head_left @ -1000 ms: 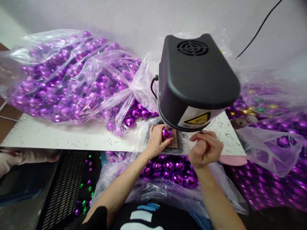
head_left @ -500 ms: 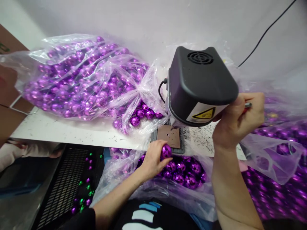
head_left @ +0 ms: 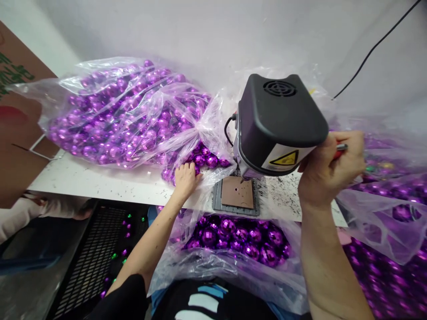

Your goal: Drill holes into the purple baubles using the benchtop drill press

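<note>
A white table [head_left: 86,181] runs from left to right. Its right part has lots of black bits [head_left: 283,195] on it. Behind it is a pale wall [head_left: 200,35], with a black cord [head_left: 376,46] at the far right. A brown box [head_left: 23,133] stands on the left. A black machine [head_left: 283,115] with a yellow warning sign hangs over the table. Near its foot, a brown pad [head_left: 233,198] sits on a grey base [head_left: 218,206].

Half a second ago the left hand [head_left: 187,178] held a purple ball over the near bag. Now it has gone left and far, to the loose balls [head_left: 211,160] by the big bag. Its fingers are bent, with the thumb a bit apart. I cannot tell if they pinch a ball. The right hand [head_left: 333,169] is still up at the right of the machine, fingers closed tight around a red handle [head_left: 340,149].

The big bag [head_left: 126,120] is clear, tied up and full of shiny purple balls. The near bag [head_left: 227,271] is open, with bigger-looking purple balls [head_left: 251,252] inside, just in front of the table. More purple balls fill the right bag [head_left: 393,222]. On the near left, little purple and green balls [head_left: 114,256] lie by a black crate [head_left: 80,262].
</note>
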Demonstrator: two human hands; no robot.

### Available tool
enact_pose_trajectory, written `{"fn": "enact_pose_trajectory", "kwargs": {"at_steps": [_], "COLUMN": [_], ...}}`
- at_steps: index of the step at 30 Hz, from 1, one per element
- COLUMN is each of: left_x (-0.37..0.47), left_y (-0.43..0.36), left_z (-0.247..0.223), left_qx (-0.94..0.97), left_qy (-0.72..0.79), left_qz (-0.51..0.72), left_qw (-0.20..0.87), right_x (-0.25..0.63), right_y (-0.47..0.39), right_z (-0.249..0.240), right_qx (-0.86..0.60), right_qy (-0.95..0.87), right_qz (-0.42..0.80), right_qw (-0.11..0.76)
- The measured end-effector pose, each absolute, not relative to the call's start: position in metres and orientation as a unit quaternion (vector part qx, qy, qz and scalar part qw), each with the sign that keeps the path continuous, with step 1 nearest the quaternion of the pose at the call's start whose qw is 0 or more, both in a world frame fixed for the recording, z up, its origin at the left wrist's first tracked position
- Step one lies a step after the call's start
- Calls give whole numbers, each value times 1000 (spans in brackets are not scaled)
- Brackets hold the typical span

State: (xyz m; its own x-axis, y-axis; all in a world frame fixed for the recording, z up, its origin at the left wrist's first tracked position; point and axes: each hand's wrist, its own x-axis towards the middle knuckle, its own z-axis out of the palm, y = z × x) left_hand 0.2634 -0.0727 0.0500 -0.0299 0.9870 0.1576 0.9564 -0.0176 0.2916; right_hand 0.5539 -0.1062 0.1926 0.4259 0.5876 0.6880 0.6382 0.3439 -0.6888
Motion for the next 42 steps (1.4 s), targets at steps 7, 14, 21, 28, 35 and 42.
{"fn": "enact_pose_trajectory", "kwargs": {"at_steps": [7,14,21,28,35,42], "left_x": [262,287,314,336,349,368], "left_y": [-95,-126,-144,-131,-118,-128], "left_z": [73,88,74,50,43,42], "left_qx": [532,364,481,467,507,712], "left_qy": [564,423,488,468,484,525], "left_qz": [459,439,402,378,350,349], "left_qw": [434,704,607,648,621,308], "right_x": [552,553,554,552,552,550], "right_y": [-94,-81,-78,-79,-79,-80], "right_z": [204,209,209,210,210,209], "right_qx": [-545,-549,-548,-543,-547,-540], "right_qy": [-541,-543,-549,-551,-552,-546], "right_qz": [-58,-38,-38,-41,-42,-25], "right_qw": [638,635,630,632,628,640]}}
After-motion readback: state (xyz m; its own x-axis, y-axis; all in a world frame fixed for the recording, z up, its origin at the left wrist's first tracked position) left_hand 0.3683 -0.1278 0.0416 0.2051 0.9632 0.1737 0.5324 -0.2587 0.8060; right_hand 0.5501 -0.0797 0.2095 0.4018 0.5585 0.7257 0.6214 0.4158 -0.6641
